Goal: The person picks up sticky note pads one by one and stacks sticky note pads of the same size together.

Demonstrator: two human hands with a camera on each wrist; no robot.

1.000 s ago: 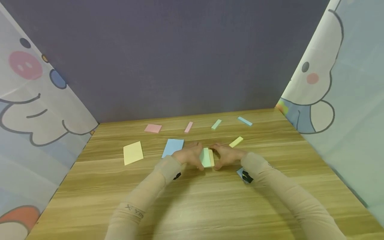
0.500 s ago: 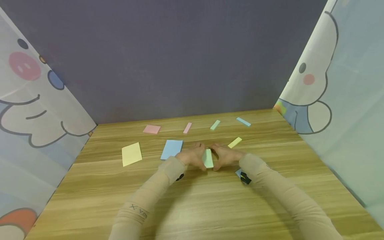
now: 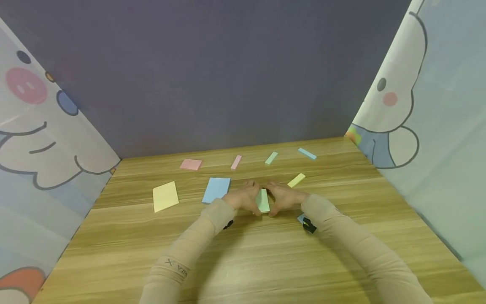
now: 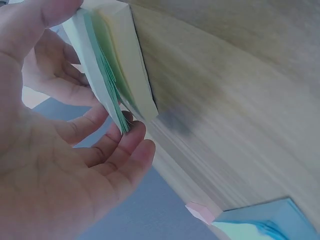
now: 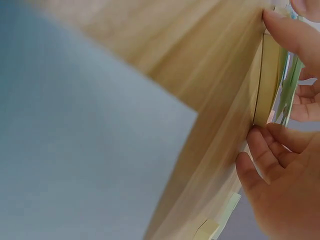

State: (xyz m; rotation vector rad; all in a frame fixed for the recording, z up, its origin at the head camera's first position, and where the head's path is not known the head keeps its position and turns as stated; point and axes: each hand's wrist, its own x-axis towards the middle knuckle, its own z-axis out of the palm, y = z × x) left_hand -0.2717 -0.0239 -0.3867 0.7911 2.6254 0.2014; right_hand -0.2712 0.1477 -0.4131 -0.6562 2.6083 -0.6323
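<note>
Gripping at both ends: left hand (image 3: 244,197) spans the green pad (image 3: 263,200), thumb at the near end, fingers curled at the far end; right hand (image 3: 282,196) does likewise lower down, thumb and fingertips on the ends of the pale yellow pad (image 5: 270,75) under it. Both spans are roughly pad length; squeeze force, can't tell. Pads sit between the hands, around the middle of the wooden table (image 3: 258,266). Handling, my guess: light, just paper, nothing to break, but floppy wherever sheets come apart. Bound part should be fairly stiff; loose edges will bend, fan and crease. Paper on paper probably slides a bit, so the layers could shear. Best hold: square across near and far ends, light squeeze, fingertips catching the full thickness, not just the top few sheets. Views: head gives layout, blue pad (image 3: 216,190) beside the left hand, yellow strip (image 3: 296,180) just beyond the right, but the green top hides the layer below. Left wrist shows what head can't: green sheet edges fanned at the finger end, with a gap before the pale yellow pad. Right wrist shows that lower pad close against the wood, plus a blue note (image 5: 90,140) big in the foreground; head only gets a blue corner by the black strap (image 3: 309,226), likely the same one.
</note>
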